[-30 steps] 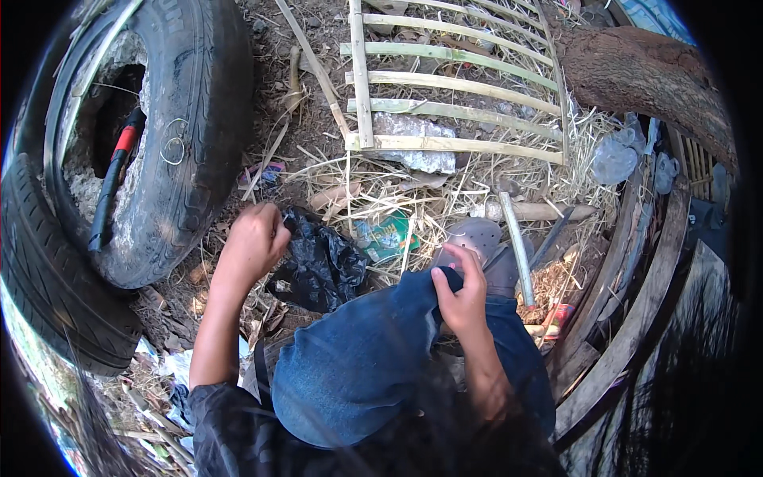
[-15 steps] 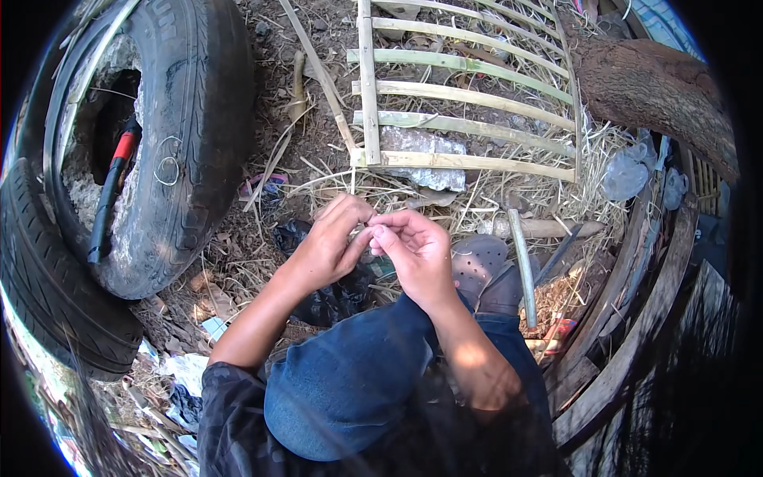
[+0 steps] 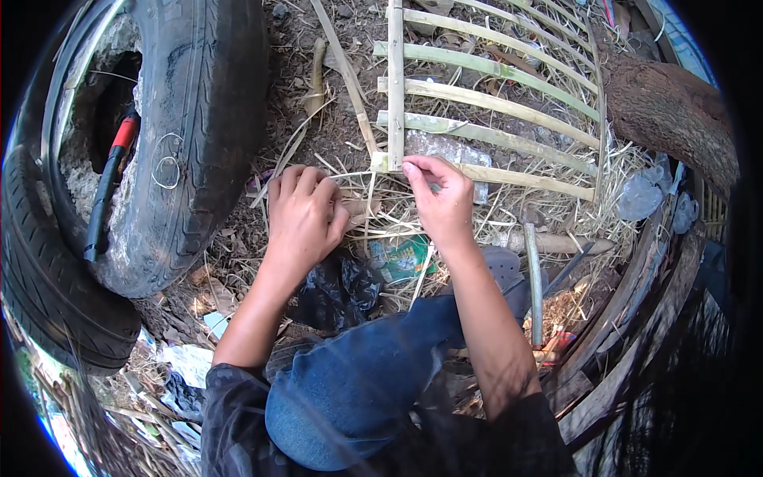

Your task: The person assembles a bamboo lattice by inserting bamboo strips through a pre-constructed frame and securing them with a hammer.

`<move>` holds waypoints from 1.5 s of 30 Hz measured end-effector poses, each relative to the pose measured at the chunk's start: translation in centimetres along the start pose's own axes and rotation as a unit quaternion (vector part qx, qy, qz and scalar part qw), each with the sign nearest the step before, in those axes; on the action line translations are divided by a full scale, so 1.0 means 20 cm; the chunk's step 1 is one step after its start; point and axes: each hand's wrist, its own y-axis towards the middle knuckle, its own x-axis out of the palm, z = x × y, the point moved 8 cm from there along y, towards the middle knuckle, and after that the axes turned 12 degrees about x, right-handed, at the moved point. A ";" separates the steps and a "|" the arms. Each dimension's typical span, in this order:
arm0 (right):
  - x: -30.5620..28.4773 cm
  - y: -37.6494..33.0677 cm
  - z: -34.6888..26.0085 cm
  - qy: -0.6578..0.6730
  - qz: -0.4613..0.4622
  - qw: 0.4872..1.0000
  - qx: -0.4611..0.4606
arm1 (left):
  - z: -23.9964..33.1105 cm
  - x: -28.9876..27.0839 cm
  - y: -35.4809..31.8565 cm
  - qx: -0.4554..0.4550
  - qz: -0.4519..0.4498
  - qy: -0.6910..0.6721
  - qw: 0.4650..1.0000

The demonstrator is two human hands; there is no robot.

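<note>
A bamboo slat frame (image 3: 499, 94) lies on the ground ahead, its pale and greenish slats crossing an upright strip (image 3: 396, 87). At the frame's near left corner, my right hand (image 3: 445, 208) pinches thumb and forefinger together, touching or almost touching the joint. Anything between those fingertips is too small to make out. My left hand (image 3: 306, 208) is apart from it, left of the corner, with its fingers curled down toward the thumb. A thin pale strand runs between the left fingers and the corner; whether they hold it, I cannot tell.
Old tyres (image 3: 208, 127) stand at the left, with a red-and-black handled tool (image 3: 111, 183) resting in one. A tree trunk (image 3: 668, 111) lies far right. Nearer are a black plastic bag (image 3: 338, 290), a green packet (image 3: 401, 258), a stick (image 3: 533, 278) and scattered straw.
My hands, joined at the fingertips before, have parted. The right one has moved to the frame's corner and the left one leftward. The whole scene has shifted slightly right in view.
</note>
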 end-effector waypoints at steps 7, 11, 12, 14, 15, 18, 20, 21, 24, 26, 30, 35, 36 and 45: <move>0.01 0.01 -0.03 -0.010 0.008 1.000 -0.024 | 0.01 0.05 0.14 0.015 0.090 -0.169 0.981; 0.02 0.01 -0.10 -0.080 0.001 0.991 -0.108 | 0.01 0.09 0.21 0.020 0.125 -0.173 0.977; 0.03 0.00 -0.12 -0.106 0.000 0.985 -0.135 | 0.02 0.11 0.23 0.026 0.128 -0.174 0.976; 0.04 0.00 -0.15 -0.122 -0.001 0.979 -0.163 | 0.02 0.12 0.25 0.038 0.132 -0.176 0.975; 0.04 0.00 -0.16 -0.131 0.000 0.976 -0.176 | 0.02 0.13 0.26 0.043 0.127 -0.179 0.975; 0.05 0.00 -0.16 -0.143 -0.001 0.971 -0.190 | 0.01 0.15 0.27 0.059 0.118 -0.192 0.972; 0.04 -0.01 -0.17 -0.147 0.006 0.967 -0.207 | 0.00 0.17 0.27 0.073 0.120 -0.210 0.967; 0.03 -0.02 -0.18 -0.148 0.010 0.965 -0.215 | 0.00 0.17 0.27 0.090 0.128 -0.210 0.965; 0.03 -0.01 -0.15 -0.147 -0.018 0.972 -0.184 | 0.02 0.17 0.28 0.129 0.136 -0.214 0.959; -0.01 -0.02 -0.15 -0.148 -0.007 0.978 -0.147 | 0.04 0.16 0.30 0.142 0.124 -0.224 0.956; -0.32 -0.15 -0.17 -0.179 0.086 0.979 -0.049 | 0.01 0.17 0.30 0.140 0.128 -0.254 0.948; -1.02 -0.54 0.24 -0.464 0.221 0.854 0.086 | 0.00 0.18 0.30 0.142 0.137 -0.262 0.945; -1.11 -0.63 0.35 -0.460 0.217 0.850 0.140 | 0.00 0.18 0.30 0.140 0.134 -0.262 0.945; -1.25 -0.96 0.96 -0.273 0.127 0.839 0.453 | 0.03 0.17 0.30 0.142 0.134 -0.250 0.948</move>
